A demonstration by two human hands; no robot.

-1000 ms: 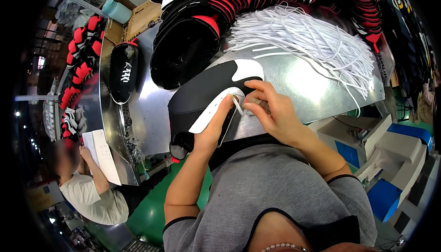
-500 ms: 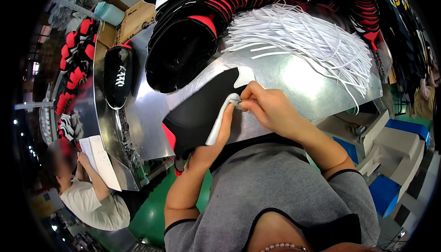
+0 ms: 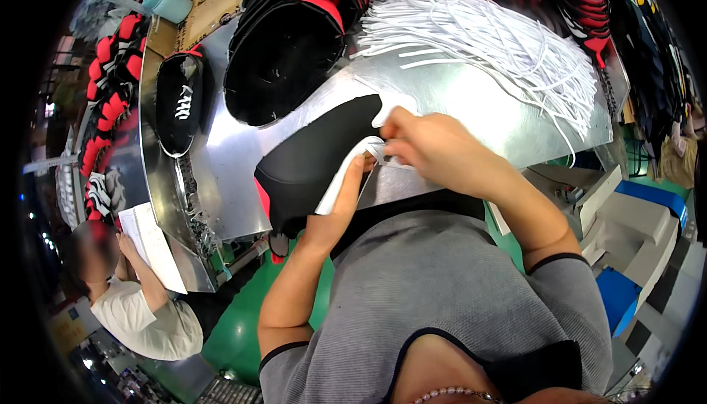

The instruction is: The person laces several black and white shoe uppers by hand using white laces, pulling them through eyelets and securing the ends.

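A black shoe upper point(image 3: 317, 142) with white edging and a red patch lies on the metal table in front of me. My left hand point(image 3: 345, 201) is closed on its near side, the fingers tucked behind the white edge strip. At the upper end of that strip, my right hand point(image 3: 431, 145) pinches a thin white shoelace point(image 3: 380, 155). The two hands almost meet there. My right fingertips are slightly blurred and partly cover the lace.
Beyond the upper lies a big bundle of white laces point(image 3: 479, 50). A row of stacked black-and-red uppers point(image 3: 283, 65) curves along the back. On the left are a single black upper point(image 3: 179, 102), a light-blue container point(image 3: 167, 4) and a seated person point(image 3: 147, 315) holding papers.
My right hand has shifted slightly up and right, and more white lace shows between the hands. The view has tilted a little. My left hand keeps its hold on the upper.
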